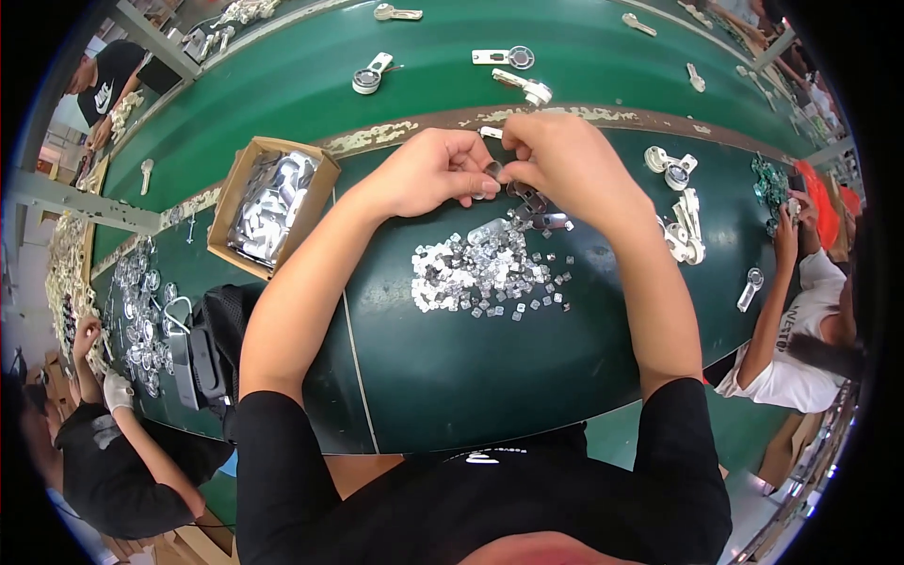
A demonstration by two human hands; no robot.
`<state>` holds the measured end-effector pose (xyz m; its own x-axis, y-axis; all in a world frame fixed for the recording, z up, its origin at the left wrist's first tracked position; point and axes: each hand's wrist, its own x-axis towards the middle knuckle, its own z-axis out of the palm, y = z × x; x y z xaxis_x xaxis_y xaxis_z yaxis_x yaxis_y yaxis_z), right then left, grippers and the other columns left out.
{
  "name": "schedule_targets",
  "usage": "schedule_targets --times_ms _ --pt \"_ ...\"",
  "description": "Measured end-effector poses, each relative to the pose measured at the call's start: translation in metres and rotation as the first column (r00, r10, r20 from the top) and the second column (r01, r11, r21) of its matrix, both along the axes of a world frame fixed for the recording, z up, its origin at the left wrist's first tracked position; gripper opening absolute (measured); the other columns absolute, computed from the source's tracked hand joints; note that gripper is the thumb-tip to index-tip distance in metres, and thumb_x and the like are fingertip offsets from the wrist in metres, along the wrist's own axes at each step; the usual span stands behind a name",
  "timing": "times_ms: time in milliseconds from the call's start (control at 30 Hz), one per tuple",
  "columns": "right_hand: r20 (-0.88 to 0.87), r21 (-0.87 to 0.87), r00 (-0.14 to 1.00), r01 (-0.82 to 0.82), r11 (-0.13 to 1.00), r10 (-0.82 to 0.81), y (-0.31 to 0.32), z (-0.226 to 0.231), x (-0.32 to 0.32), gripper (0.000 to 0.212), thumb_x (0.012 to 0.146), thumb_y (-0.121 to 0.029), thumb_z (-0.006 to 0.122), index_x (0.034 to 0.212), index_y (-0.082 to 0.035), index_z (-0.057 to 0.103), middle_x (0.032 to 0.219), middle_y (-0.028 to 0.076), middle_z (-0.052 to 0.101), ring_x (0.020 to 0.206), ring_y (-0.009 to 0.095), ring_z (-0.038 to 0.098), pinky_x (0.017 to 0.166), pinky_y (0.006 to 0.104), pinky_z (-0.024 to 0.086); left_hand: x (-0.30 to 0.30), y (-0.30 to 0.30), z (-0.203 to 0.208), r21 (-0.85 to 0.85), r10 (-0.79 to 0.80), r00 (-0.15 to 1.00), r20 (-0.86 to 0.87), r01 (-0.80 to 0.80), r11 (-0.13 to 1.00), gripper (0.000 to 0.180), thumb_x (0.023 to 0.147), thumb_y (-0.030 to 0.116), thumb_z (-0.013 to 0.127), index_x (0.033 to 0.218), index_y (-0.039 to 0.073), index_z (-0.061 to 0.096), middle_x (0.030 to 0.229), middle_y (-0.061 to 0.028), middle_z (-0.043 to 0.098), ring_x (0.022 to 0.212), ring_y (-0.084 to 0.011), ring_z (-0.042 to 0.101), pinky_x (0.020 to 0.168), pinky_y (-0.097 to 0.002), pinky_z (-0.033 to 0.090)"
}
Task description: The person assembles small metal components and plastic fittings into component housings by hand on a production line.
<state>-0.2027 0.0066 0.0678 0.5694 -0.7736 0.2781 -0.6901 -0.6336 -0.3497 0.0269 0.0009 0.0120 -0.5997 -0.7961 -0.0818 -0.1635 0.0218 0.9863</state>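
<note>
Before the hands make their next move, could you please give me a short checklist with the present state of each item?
1. Left hand and right hand both in view, close together: ok.
2. Small shiny part at the fingertips, firmly gripped: cannot tell; the fingers partly hide it.
3. Pile of small clear and silver pieces neatly gathered: not ok; several lie loose along its right side.
4. Cardboard box open, with silver parts inside: ok.
5. White handled parts clear of the right forearm: cannot tell; they appear very near it from this angle.
</note>
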Motion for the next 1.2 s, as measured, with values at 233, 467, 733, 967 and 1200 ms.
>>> schedule_targets --times_ms 233,467,733,967,1200 --pt "0.227 -0.127 0.908 0.385 0.914 -0.351 -0.041 -0.007 -0.027 0.035 0.090 -0.026 0.080 0.111 0.000 0.070 0.096 0.016 0.073 0.077 0.023 0.069 0.074 0.0381 0.056 0.004 -0.003 -0.004 0.072 0.231 0.959 -0.165 -0.222 0.972 0.015 0.103 0.020 0.069 0.106 0.008 0.061 0.099 -0.0058 0.075 0.084 -0.0098 0.070 0.073 -0.0258 0.058" --pt "0.177 0.044 0.816 0.552 0.833 -0.550 -0.134 -0.040 -0.036 0.067 0.090 -0.056 0.074 0.125 0.000 0.069 0.120 0.023 0.073 0.112 0.037 0.070 0.097 0.0435 0.054 0.006 -0.003 -0.009 0.255 0.379 0.859 -0.344 -0.303 0.918 0.019 0.105 0.018 0.066 0.114 0.003 0.057 0.111 -0.0153 0.075 0.090 -0.0215 0.076 0.073 -0.0323 0.064" --pt "-0.041 0.499 0.760 0.578 0.646 -0.649 -0.216 -0.052 -0.013 0.063 0.089 -0.062 0.073 0.096 0.001 0.072 0.072 0.009 0.068 0.053 0.015 0.060 0.044 0.0335 0.044 0.001 -0.006 -0.009 0.244 0.356 0.877 -0.322 -0.286 0.927 0.028 0.104 0.006 0.064 0.125 -0.007 0.051 0.113 -0.0224 0.073 0.093 -0.0274 0.078 0.074 -0.0327 0.066" --pt "0.721 0.555 0.586 -0.171 0.814 -0.368 -0.149 -0.004 0.006 0.043 0.096 -0.017 0.076 0.130 0.002 0.060 0.097 0.006 0.069 0.079 0.012 0.067 0.069 0.0258 0.056 0.007 -0.009 -0.011 0.209 0.276 0.897 -0.344 -0.214 0.954 0.039 0.106 0.019 0.064 0.132 -0.008 0.054 0.119 -0.0234 0.072 0.097 -0.0276 0.077 0.082 -0.0332 0.065" --pt "0.800 0.439 0.591 -0.458 0.773 -0.105 -0.079 0.002 0.007 0.042 0.096 -0.006 0.073 0.135 0.003 0.060 0.117 0.011 0.073 0.099 0.015 0.069 0.086 0.0297 0.055 0.011 -0.010 -0.011 0.341 0.354 0.840 -0.411 -0.219 0.914 0.046 0.113 0.031 0.046 0.128 -0.011 0.061 0.116 -0.0242 0.073 0.096 -0.0333 0.077 0.083 -0.0367 0.065"
